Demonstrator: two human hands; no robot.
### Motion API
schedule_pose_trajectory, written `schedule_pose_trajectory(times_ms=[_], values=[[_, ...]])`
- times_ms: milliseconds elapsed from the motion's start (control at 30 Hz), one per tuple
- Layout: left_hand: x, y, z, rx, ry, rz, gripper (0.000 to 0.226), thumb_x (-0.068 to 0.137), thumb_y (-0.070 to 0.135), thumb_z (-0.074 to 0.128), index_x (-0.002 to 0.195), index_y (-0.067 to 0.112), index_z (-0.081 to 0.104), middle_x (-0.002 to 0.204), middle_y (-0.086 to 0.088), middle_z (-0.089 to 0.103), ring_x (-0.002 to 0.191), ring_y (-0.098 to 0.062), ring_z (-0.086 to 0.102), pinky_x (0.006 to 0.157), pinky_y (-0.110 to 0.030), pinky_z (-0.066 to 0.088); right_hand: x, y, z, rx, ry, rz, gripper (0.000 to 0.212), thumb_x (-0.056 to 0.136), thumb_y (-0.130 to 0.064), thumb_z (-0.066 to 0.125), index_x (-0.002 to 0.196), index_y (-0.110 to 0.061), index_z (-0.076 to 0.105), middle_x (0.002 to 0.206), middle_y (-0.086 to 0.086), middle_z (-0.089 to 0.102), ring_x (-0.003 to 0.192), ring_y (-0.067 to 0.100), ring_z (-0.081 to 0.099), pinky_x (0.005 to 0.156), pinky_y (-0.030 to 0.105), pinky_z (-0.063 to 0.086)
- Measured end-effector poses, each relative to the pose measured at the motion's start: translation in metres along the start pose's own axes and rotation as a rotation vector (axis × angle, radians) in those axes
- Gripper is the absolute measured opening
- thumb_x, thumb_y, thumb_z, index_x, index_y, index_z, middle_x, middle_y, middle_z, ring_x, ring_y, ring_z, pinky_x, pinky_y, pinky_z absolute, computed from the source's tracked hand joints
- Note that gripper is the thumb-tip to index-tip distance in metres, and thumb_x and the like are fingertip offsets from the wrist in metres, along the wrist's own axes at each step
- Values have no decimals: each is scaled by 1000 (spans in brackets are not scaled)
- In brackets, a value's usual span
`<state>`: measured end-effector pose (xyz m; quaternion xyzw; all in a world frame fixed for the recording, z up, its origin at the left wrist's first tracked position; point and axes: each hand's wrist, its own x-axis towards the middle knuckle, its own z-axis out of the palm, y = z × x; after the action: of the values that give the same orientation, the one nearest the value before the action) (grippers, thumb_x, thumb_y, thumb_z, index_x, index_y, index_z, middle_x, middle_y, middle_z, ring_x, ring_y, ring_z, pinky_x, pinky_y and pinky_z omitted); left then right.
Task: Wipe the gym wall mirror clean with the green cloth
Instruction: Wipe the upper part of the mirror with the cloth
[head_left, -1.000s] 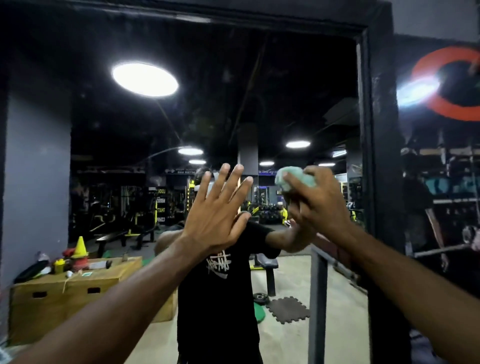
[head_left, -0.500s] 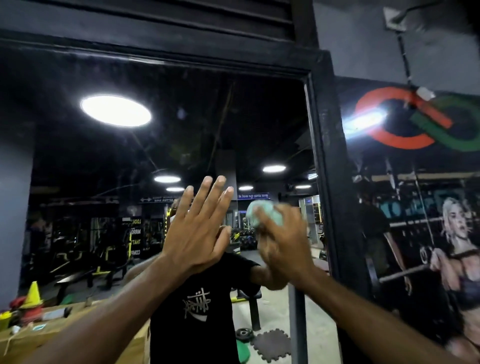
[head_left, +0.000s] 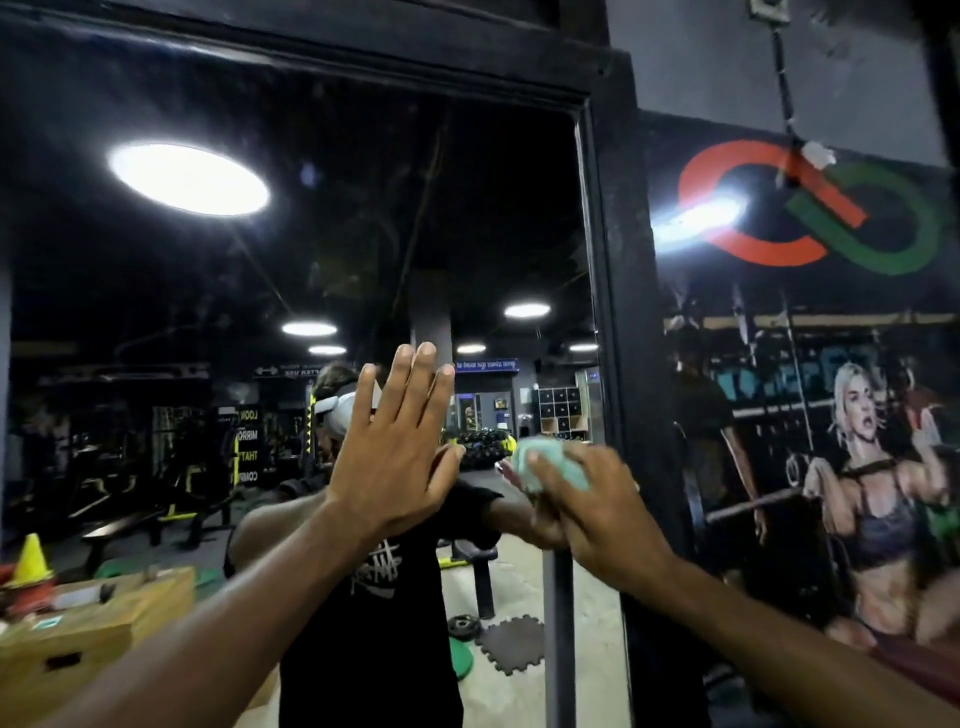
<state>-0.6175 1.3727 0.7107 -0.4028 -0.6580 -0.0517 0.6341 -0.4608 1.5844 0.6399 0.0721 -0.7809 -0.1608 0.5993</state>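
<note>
The wall mirror (head_left: 171, 291) in a thick black frame (head_left: 618, 322) fills the left and middle of the head view and reflects the gym. My left hand (head_left: 395, 452) is raised in front of the glass at the middle, fingers straight and together, palm toward the mirror. Whether it touches the glass I cannot tell. To its right, my right hand (head_left: 587, 504) grips a bunched pale green cloth (head_left: 550, 462) and holds it against the mirror close to the frame's right side.
A dark wall poster (head_left: 831, 415) with a red and green ring logo and lifters lies right of the frame. The mirror reflects a wooden box (head_left: 78, 639) with a yellow cone at lower left, benches, ceiling lights and a person in a black shirt.
The view has turned right and up, so more of the poster shows. My right hand with the cloth has slid down and toward the frame's right side. My left hand's fingers have closed together.
</note>
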Motion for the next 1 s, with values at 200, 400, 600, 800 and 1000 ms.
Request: schedule_pose_trajectory(times_ms=[200,400,600,800,1000], values=[[-27,25,4,-40,-26,-30,83,96,52,40,163,6,22,172,-21,4,159,-39,2,124,-66,12,52,35,-21,-51,66,111,56,85,-41,52,135,-18,64,124,23,52,110,32,44,81,50,52],[-65,33,7,-64,-14,-1,80,97,46,42,163,5,23,171,-22,8,159,-39,6,126,-61,11,-48,-28,24,107,73,183,58,85,-22,77,139,-26,57,129,16,51,116,32,48,86,51,51],[-102,48,10,-88,-85,-9,80,97,47,37,164,6,18,171,-22,3,159,-38,3,126,-61,10,-41,-11,-15,63,-47,110,47,100,-43,49,132,-12,63,123,21,53,109,33,50,83,43,50],[-143,56,9,-105,-112,15,83,95,43,48,163,5,21,171,-21,6,159,-39,7,125,-63,14,-91,-56,20,51,62,414,49,95,-29,47,142,-23,57,117,14,54,102,27,48,76,22,38],[-163,69,16,-106,-126,-12,86,95,43,48,164,4,15,171,-23,2,159,-41,3,124,-65,11,-115,-48,9,60,-117,31,44,90,-16,56,133,-21,59,115,17,60,95,30,51,71,37,50]])
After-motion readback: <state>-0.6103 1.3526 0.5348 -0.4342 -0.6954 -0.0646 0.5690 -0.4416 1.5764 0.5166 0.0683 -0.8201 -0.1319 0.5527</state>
